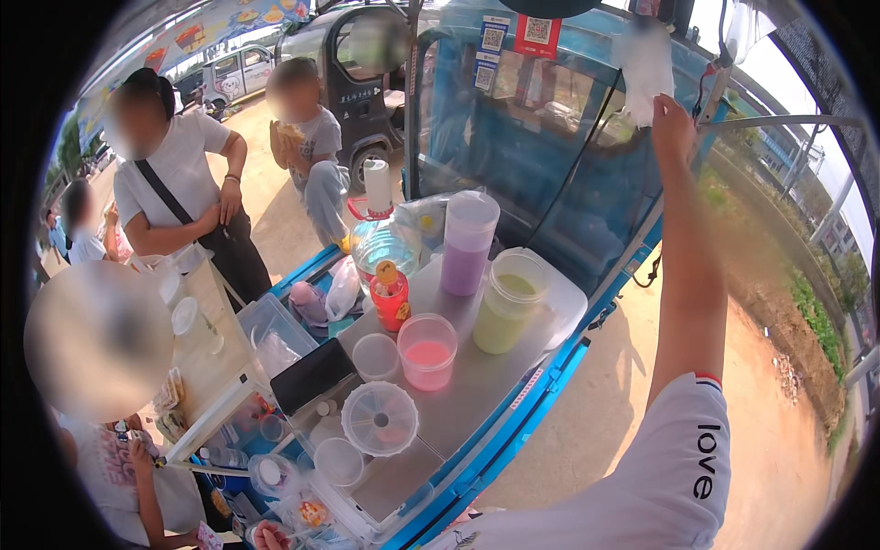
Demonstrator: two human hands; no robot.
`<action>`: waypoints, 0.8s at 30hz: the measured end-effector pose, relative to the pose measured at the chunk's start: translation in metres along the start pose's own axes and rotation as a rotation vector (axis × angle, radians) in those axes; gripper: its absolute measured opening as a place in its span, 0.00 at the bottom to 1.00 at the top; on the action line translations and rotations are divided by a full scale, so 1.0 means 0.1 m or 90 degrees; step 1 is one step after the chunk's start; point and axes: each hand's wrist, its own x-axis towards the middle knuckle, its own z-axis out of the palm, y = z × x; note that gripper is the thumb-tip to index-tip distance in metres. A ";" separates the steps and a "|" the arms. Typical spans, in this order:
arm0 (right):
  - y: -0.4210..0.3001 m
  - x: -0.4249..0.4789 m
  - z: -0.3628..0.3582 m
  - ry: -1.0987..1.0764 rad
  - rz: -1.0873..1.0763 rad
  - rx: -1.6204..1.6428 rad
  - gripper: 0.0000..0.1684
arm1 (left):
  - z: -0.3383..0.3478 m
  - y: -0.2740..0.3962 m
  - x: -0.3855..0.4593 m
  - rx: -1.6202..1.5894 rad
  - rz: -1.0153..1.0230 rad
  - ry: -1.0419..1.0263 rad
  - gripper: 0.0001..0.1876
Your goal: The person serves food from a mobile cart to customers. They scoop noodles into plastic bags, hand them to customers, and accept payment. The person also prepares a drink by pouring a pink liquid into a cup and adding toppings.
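Note:
My right hand (674, 127) is raised at the far right, its fingertips pinching the lower edge of a hanging bundle of thin white plastic bags (646, 72). Low at the bottom edge, part of my left hand (269, 536) shows beside clear plastic packaging; what it holds is hidden. Between my arms lies a metal counter (440, 419). On it are a tall container of purple drink (466, 258), a pitcher of green drink (505, 309), a tub of pink drink (427, 357) and a red bottle with an orange cap (390, 302). A ribbed clear plastic lid (380, 418) sits closer to me.
A dark phone or tablet (313, 375) leans at the counter's left. Behind stands a large water bottle with a pump (383, 234). A clear windscreen (536, 137) with printed codes closes the far side. Several people stand left, one (182, 172) beside a light side table (213, 323).

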 end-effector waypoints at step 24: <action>0.26 0.40 0.16 -0.193 -0.198 0.313 0.15 | -0.49 -0.26 -0.03 -0.182 0.089 -0.053 0.09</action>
